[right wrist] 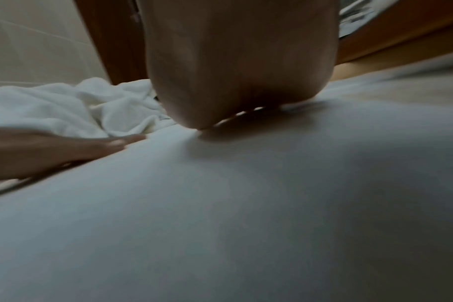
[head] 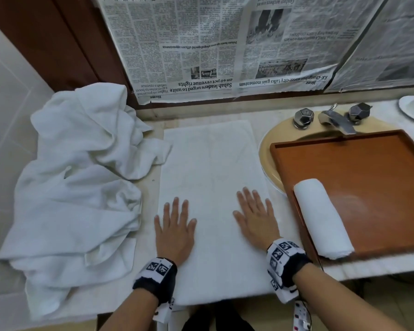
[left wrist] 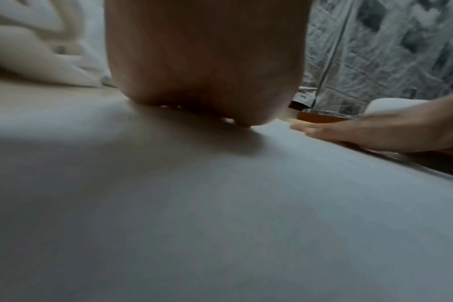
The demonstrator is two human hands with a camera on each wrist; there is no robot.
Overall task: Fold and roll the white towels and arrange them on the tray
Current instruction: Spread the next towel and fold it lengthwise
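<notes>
- Folded towel (head: 213, 187) lies flat on counter (head: 368, 266), long axis running near to far.
- Left hand (head: 175, 232) and right hand (head: 256, 218) press palm-down on its near half, fingers straight and spread, gripping nothing.
- Rolled towel (head: 320, 216) lies in left part of wooden tray (head: 380, 182), right of folded towel.
- Heap of loose towels (head: 81, 182) sits left.
- Tray rests over sink (head: 268, 149), faucet (head: 337, 118) beyond.
</notes>
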